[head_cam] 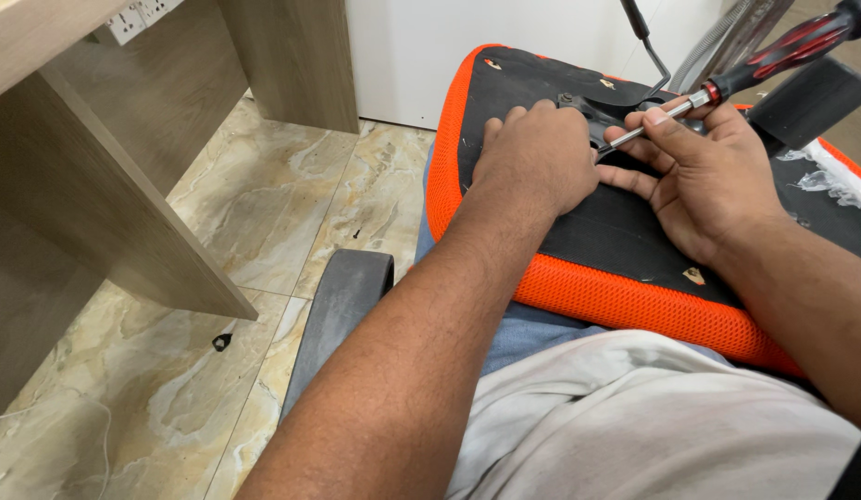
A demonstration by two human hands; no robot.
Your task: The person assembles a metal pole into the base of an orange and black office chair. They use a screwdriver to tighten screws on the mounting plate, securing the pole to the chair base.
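An upturned chair seat (625, 231), black underneath with an orange mesh rim, rests across my lap. My left hand (534, 157) lies fist-like on the black metal bracket (608, 102) bolted to the seat, fingers curled over its edge. My right hand (704, 171) grips the steel shaft of a screwdriver (773, 57) with a red and black handle. The tip points down to the left, between my two hands, and is hidden there. A thin black lever (645, 42) rises from the bracket.
A wooden desk (88, 176) with a socket strip stands at the left over a marbled tile floor (292, 213). A small black part (222, 343) lies on the tiles. A grey chair armrest (343, 306) sits by my left arm. A white wall panel (421, 56) stands behind.
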